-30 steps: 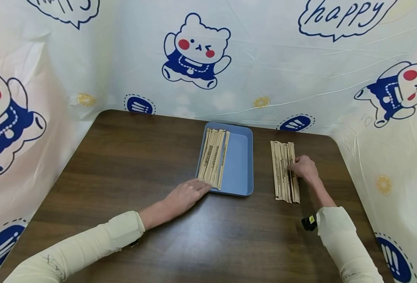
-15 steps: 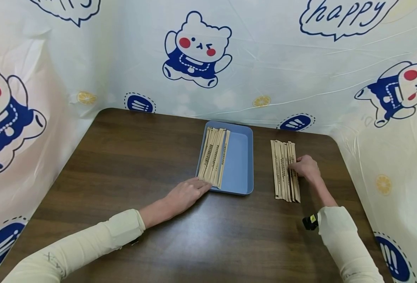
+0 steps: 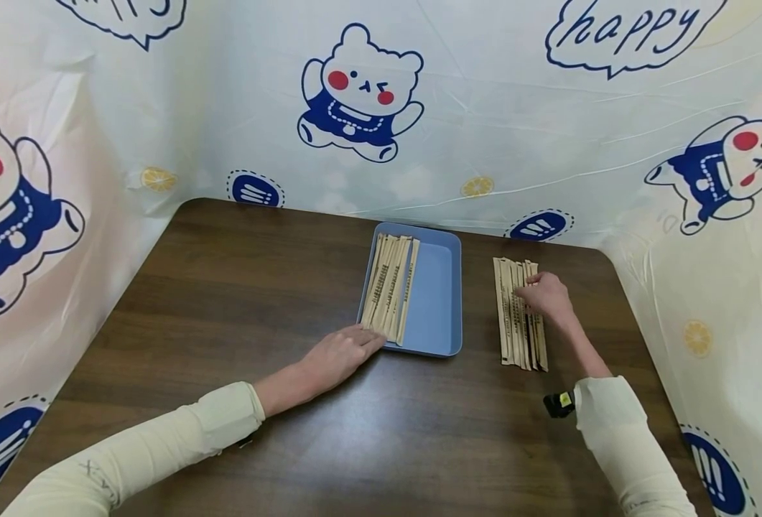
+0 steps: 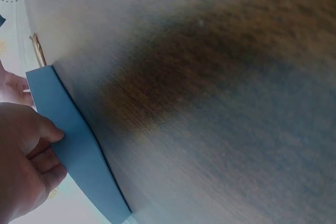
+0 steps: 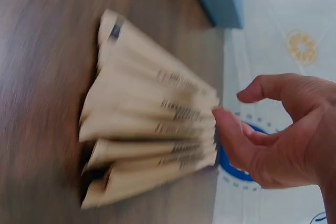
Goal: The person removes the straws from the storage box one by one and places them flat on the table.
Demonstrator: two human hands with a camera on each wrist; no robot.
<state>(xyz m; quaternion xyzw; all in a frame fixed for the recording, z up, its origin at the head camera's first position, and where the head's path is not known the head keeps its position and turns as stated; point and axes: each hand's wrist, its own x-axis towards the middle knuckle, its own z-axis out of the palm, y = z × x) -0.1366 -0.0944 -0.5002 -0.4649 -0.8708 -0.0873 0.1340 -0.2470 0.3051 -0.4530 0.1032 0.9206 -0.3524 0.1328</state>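
Note:
My left hand [image 3: 337, 359] holds the near left corner of a shallow blue tray [image 3: 440, 294]. In the left wrist view its thumb lies against the tray's outer wall [image 4: 79, 140], with other fingers curled at the rim. Long, narrow tan paper packets with dark print, like wrapped chopsticks [image 3: 390, 287], lie side by side in the tray's left half. A second group of the same packets [image 3: 515, 323] lies on the table to the right. Over its right side is my right hand [image 3: 549, 296]. Thumb and forefinger stand apart in the right wrist view, nothing between them.
A dark brown wooden table [image 3: 238, 287] carries everything. Behind it and along both sides hangs a pale printed sheet [image 3: 484, 108] with cartoon bears. A small black device [image 3: 559, 404] sits at the right wrist.
My right hand has shifted left and slightly away from me, from the right edge of the loose packets to above them. The left hand and tray stay put.

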